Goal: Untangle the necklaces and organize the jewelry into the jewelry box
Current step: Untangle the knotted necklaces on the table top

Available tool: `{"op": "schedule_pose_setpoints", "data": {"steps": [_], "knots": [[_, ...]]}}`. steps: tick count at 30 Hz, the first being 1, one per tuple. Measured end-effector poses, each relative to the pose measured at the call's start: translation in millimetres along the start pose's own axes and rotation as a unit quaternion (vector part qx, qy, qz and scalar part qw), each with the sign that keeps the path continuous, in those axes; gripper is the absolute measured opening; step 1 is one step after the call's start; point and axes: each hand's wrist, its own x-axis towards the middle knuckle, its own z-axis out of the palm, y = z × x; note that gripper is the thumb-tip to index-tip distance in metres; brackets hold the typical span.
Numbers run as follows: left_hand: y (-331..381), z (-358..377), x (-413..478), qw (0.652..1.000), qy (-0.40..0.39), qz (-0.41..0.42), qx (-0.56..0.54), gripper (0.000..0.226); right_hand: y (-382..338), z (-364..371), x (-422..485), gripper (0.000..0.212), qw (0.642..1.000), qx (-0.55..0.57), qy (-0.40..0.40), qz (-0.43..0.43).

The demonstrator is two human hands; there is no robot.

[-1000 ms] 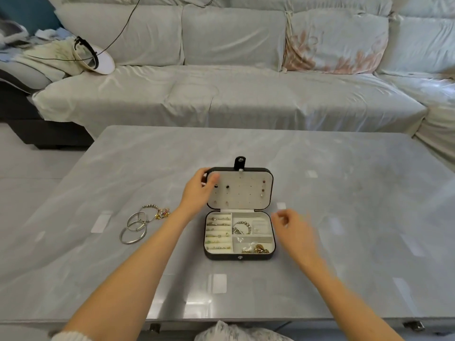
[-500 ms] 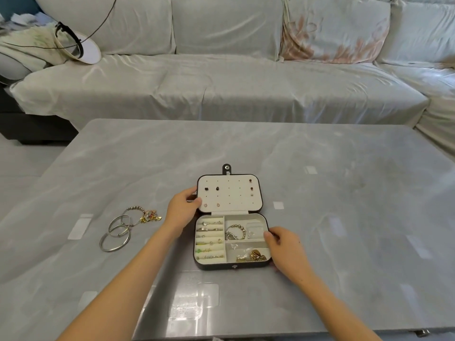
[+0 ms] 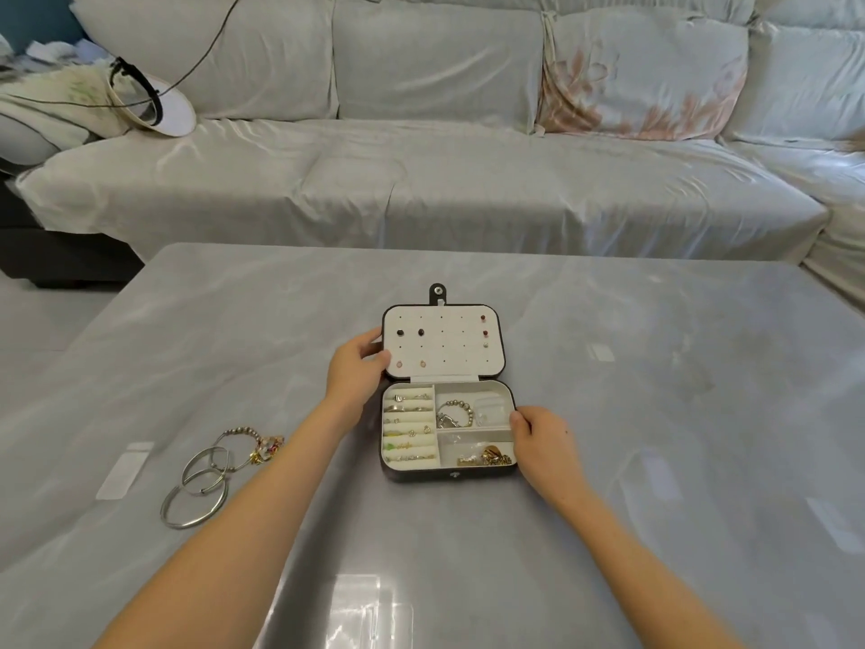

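A small black rectangular jewelry box with a cream lining (image 3: 450, 475) lies open near the middle of the glossy grey marbled table (image 3: 655, 414), its lid (image 3: 468, 353) thrown back to the far side. The left hand (image 3: 358, 363) grips the lid's left edge, thumb lying over the cream panel. The right hand (image 3: 545, 442) holds the tray's right wall, fingers curled at the rim. Small stud earrings (image 3: 421, 332) dot the lid, and thin rings (image 3: 407, 407) sit in the padded rolls on the left. A strand of metallic beads (image 3: 454, 412) and a clear plastic bag (image 3: 491, 409) share the far right compartment, and a heap of gold chains (image 3: 489, 456) fills the near right one. Well to the left on the table lie three silver bangles (image 3: 196, 489) and a beaded bracelet with a pink-and-gold charm (image 3: 255, 445). The box looks light and likely to slide on the polished top, so holding it by its walls seems wise. The chains are probably fine, limp and quick to knot, best pinched at a clasp or a free end. The bangles are stiff and can be hooked with a finger. No brand, label or writing can be read.
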Motion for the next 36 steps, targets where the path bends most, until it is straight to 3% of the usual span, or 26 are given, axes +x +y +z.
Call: {"op": "schedule_pose_setpoints", "data": {"steps": [7,10,13,16,19,24,29,33,36], "knots": [[-8.2,17.7,22.6,0.992,0.018,0.038,0.119,0.031,6.3,7.8,22.4,0.04,1.0,0.006,0.005,0.014],[-10.8,14.0,19.1,0.982,0.024,0.065,0.174,0.029,10.6,-3.6,19.0,0.026,1.0,0.021,0.001,0.006],[-12.9,6.3,0.4,0.97,0.037,0.101,0.22,0.026,12.1,-21.5,12.3,0.015,0.996,-0.045,0.054,-0.046],[-18.5,4.9,-28.5,0.928,0.043,0.221,0.297,0.016,2.7,-28.0,6.8,0.015,0.987,-0.125,0.022,-0.098],[-18.4,10.8,-50.0,0.867,-0.019,0.334,0.369,0.007,-8.2,-23.1,7.4,0.02,0.974,-0.199,-0.028,-0.101],[-10.2,23.8,-59.0,0.798,-0.089,0.344,0.487,0.02,-22.7,-19.0,10.9,0.026,0.967,-0.236,-0.079,-0.049],[0.0,26.4,-62.3,0.815,-0.072,0.303,0.489,0.007,-35.3,-18.0,17.7,0.024,0.951,-0.285,-0.113,-0.033],[2.1,23.1,-64.7,0.834,-0.08,0.279,0.469,0.012,-39.5,-18.4,21.7,0.021,0.938,-0.312,-0.139,-0.05],[3.7,18.6,-66.5,0.844,-0.075,0.27,0.458,0.014,-44.5,-16.9,20.6,0.021,0.91,-0.378,-0.153,-0.079]]}}
